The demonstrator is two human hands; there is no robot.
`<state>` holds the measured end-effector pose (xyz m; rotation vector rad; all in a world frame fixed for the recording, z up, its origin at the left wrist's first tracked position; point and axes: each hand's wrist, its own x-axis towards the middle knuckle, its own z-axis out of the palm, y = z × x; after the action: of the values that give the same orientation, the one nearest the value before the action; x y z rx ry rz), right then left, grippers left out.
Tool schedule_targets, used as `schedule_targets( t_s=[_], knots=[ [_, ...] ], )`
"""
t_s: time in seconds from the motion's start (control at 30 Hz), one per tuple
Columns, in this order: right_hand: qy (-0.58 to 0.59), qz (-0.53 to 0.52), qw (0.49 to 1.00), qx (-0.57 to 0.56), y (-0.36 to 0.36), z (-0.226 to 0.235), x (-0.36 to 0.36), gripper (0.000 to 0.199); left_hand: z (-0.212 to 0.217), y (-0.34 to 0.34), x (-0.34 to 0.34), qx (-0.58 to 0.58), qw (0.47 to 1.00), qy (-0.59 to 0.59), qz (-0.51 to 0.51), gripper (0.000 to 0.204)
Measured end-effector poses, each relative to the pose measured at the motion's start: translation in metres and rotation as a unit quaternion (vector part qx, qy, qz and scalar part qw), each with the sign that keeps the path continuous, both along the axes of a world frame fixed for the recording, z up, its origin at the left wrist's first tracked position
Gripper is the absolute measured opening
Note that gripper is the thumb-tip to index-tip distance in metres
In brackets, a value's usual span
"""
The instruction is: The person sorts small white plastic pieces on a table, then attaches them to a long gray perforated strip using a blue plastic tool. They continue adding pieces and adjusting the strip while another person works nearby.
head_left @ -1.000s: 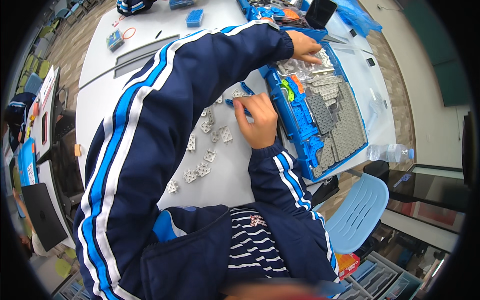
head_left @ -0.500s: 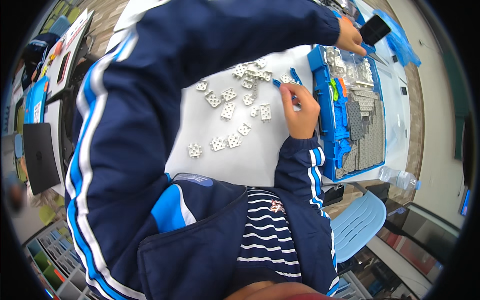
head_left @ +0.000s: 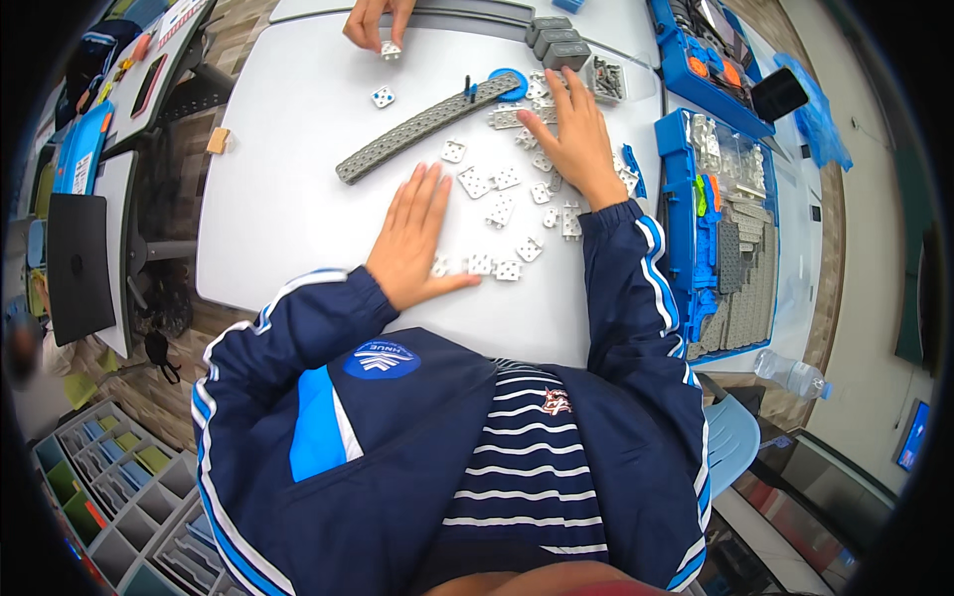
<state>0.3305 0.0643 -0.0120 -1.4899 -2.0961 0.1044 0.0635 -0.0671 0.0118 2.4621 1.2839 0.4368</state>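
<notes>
My left hand [head_left: 409,240] lies flat on the white table with its fingers stretched out, open. Its thumb and palm edge touch or partly cover small white perforated connector pieces. My right hand [head_left: 578,144] is open too, fingers spread over the far right of the scattered white connectors [head_left: 500,211]. Beyond my left fingertips a long grey perforated beam [head_left: 422,132] lies slantwise, with black pegs and a blue disc [head_left: 510,84] at its right end. Slim blue pieces [head_left: 633,171] rest beside my right wrist.
Across the table another person's hand [head_left: 378,22] holds a white connector. Grey blocks [head_left: 559,45] and a clear tray of small parts [head_left: 604,79] stand at the far right. A blue sorting box [head_left: 679,258] of grey and white parts borders the right side, near a plastic bottle [head_left: 792,373].
My left arm has come back from reaching across to the right, and its hand now lies left of the connectors. My right hand has moved forward and spread its fingers, leaving the blue pieces.
</notes>
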Motion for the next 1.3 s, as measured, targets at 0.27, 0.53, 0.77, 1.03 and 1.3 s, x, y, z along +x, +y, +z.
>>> schedule_targets(
  t_s=[0.27,0.53,0.77,1.03,1.3],
  knots=[
    [0.007,0.069,0.997,0.023,-0.02,0.004,-0.013,0.056,-0.025,0.073,0.034,0.094,0.994,-0.051,-0.037,0.119],
    [0.095,0.057,0.993,0.03,-0.054,0.006,-0.028,0.044,-0.023,0.101,0.051,0.119,0.988,-0.06,-0.075,0.095],
    [-0.016,-0.05,0.996,0.066,-0.059,0.0,-0.035,0.017,-0.015,0.113,0.054,0.149,0.976,-0.065,-0.145,0.058],
    [0.023,-0.086,0.993,0.077,-0.053,0.009,-0.031,0.018,-0.014,0.114,0.057,0.144,0.979,-0.056,-0.134,0.048],
    [0.525,-0.173,0.828,-0.095,-0.035,0.034,0.006,0.029,-0.019,0.111,0.052,0.16,0.977,-0.063,-0.128,0.027]
  ],
)
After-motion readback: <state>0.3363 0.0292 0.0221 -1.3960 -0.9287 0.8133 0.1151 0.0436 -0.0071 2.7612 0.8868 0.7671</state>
